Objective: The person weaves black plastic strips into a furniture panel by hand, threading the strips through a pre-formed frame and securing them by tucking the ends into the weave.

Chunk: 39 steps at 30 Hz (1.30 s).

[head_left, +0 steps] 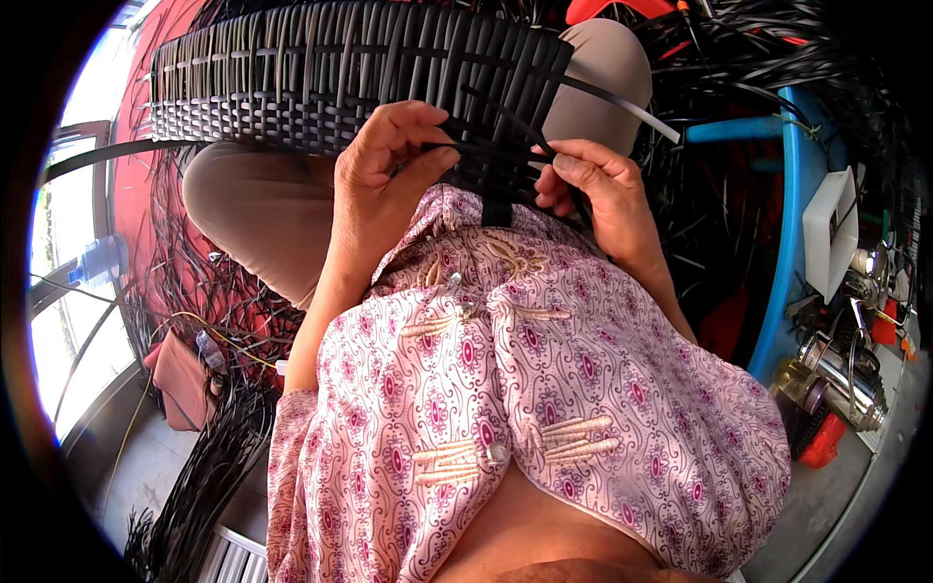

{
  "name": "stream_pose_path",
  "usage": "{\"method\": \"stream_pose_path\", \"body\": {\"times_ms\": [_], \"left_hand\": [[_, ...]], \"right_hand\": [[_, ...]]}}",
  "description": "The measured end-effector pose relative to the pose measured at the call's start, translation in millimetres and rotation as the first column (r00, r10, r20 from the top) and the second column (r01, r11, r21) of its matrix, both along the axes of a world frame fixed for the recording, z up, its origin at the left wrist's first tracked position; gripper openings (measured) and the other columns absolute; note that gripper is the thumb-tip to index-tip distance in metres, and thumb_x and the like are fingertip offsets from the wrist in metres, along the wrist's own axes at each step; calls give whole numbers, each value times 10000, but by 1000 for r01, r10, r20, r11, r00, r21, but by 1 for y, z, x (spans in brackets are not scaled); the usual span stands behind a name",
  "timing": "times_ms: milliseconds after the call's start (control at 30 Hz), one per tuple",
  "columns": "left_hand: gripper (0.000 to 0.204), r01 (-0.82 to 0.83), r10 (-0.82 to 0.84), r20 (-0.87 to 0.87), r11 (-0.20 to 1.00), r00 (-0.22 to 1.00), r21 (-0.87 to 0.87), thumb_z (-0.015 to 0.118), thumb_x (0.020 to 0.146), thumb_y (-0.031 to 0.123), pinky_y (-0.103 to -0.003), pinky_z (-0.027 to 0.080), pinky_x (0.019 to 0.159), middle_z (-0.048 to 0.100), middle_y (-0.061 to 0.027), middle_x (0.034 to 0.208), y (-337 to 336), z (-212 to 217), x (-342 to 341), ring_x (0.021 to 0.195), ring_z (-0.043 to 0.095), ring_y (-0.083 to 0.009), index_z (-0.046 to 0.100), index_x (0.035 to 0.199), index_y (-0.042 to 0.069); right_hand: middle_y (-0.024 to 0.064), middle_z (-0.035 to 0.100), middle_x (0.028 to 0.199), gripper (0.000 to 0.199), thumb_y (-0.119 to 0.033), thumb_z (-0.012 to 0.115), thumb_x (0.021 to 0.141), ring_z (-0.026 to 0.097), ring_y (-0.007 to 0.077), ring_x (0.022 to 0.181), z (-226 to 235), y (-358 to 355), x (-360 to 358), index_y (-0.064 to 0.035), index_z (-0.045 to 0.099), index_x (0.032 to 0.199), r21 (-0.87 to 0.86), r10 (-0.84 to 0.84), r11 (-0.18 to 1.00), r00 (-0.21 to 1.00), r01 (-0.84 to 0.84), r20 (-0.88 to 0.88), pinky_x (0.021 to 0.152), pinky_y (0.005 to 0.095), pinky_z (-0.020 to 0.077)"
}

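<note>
A black woven panel (292,73) of flat strips lies across my lap, its left part tightly woven and its upper part showing long parallel strips. Near the panel's right lower edge, my left hand (384,160) pinches a thin black strip (486,151) between thumb and fingers. My right hand (603,185) grips the strip's other side, fingers closed around it. Another strip end (632,107), with a pale tip, sticks out to the right above my right hand. Exactly how the strips cross between my hands is hard to make out.
At right stands a blue plastic frame (795,223), with a white tray (829,233) and a metal flask (841,379) beyond it. Loose black strips (209,457) lie heaped at lower left, beside a brownish-pink cloth (182,379). More strips (777,39) tangle at upper right.
</note>
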State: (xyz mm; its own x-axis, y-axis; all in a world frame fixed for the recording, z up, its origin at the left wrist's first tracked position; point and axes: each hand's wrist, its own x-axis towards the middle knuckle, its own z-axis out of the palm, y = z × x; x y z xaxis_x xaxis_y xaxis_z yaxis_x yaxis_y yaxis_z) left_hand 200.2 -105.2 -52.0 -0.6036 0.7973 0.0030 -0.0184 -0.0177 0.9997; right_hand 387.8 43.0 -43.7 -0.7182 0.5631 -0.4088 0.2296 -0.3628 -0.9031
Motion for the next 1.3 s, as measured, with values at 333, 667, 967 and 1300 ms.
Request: {"method": "stream_pose_path", "body": {"times_ms": [333,667,967,1300], "left_hand": [[279,175,-129,302,975,945,-133,625,926,-5,-263,562,830,707,-79,949,-3,-1,-7,870,681,-123,657,1203,-5],[290,259,-191,445,961,875,-96,618,911,12,-262,534,874,707,-111,1015,-3,8,-3,929,670,-145,656,1193,-44],[229,249,-175,347,952,921,-179,652,895,-13,-250,545,841,709,-76,968,-3,3,-6,896,673,-131,699,1119,-31],[321,311,-337,-201,938,920,-152,680,822,-61,-246,548,726,701,-71,892,11,36,6,813,678,-116,688,1134,17]], "right_hand": [[98,706,857,210,60,679,819,670,169,710,17,7,0,-4,712,1016,931,-20,232,958,284,-287,611,267,535],[34,647,874,297,-5,725,707,630,173,701,-19,19,-10,-52,727,1000,964,220,-238,973,121,-68,604,301,502],[52,653,958,318,-42,714,745,642,197,802,-26,21,-5,-57,707,1063,982,249,-187,968,32,16,707,330,508],[132,700,1015,390,-189,718,895,686,187,899,17,3,-10,-27,607,1232,621,360,740,932,-257,-43,752,300,532]]}}
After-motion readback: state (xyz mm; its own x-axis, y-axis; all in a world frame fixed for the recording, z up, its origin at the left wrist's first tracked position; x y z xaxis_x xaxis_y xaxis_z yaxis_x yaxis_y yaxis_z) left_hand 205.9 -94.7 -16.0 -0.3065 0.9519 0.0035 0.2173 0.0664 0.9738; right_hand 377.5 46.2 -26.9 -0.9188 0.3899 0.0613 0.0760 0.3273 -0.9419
